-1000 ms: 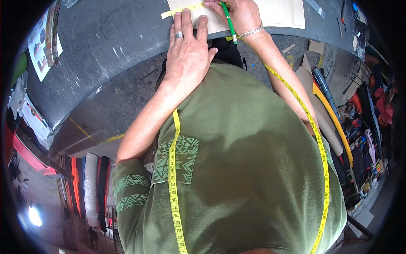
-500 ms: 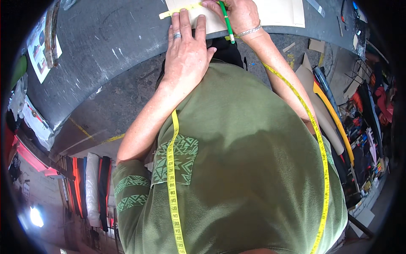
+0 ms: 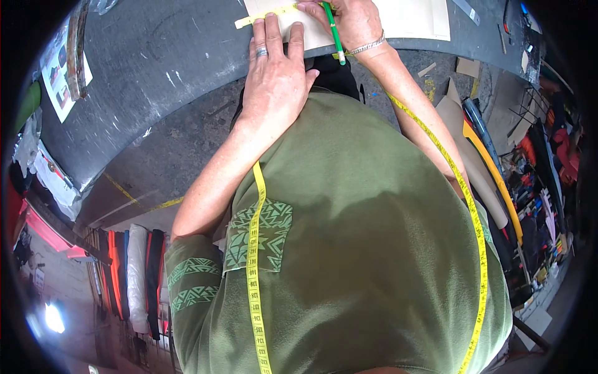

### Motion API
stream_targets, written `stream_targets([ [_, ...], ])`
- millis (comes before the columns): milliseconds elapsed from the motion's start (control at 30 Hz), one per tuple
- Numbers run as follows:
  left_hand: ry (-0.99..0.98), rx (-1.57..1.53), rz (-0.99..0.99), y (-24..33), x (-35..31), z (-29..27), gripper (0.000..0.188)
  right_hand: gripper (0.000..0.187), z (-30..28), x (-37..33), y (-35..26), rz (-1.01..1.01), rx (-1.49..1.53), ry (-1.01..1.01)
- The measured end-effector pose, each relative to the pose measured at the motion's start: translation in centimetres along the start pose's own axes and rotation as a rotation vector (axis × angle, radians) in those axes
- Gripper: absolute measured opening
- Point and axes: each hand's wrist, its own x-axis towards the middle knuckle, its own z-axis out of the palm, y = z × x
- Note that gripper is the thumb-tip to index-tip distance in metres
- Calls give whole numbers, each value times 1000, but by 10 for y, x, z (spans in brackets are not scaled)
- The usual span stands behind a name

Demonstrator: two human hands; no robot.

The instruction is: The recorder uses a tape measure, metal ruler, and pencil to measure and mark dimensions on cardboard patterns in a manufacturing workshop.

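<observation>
Head view: cream paper (image 3: 405, 22) lies on the dark bench (image 3: 156, 81), close to its near edge and cut off by the top of the picture. A yellow tape (image 3: 246, 22) crosses the paper, roughly along the near edge, its end sticking out past the paper's left side.

The left hand (image 3: 274, 75) is palm down over the bench's near edge, its long fingers somewhat spread and laid flat, the tips on the tape and paper; it wears a ring (image 3: 261, 52). The right hand (image 3: 358, 25), with a bracelet (image 3: 369, 45) at the wrist, has its fingers closed about a green pencil (image 3: 335, 34), whose eraser end points toward the person at the near edge. One fingertip reaches left onto the tape; whether it pinches the tape or only presses it, I cannot tell.

More tape runs down both sides of the green shirt (image 3: 374, 156). The right-hand length passes by the right forearm toward the near edge; the left-hand length disappears under the left forearm. Where they join is hidden.

Right of the paper, a metal strip (image 3: 466, 11) lies toward the bench's right end. Near the left end, a rusty bar (image 3: 78, 50) rests across a printed sheet (image 3: 59, 93). Below the near edge, card scraps (image 3: 467, 67) lie on the floor (image 3: 156, 168). A beige roll (image 3: 479, 181) leans at the right, beside a yellow strip (image 3: 492, 168); a silver roll (image 3: 137, 274) stands among others at the lower left.
</observation>
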Motion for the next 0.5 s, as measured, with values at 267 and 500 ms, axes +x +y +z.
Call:
stream_targets([
  [267,-4,-49,-20,0,-1,3,82,13,-2,3,-3,-25,-93,-30],
  [500,10,-58,-17,0,-1,4,82,13,-2,3,-4,4,5,-7],
])
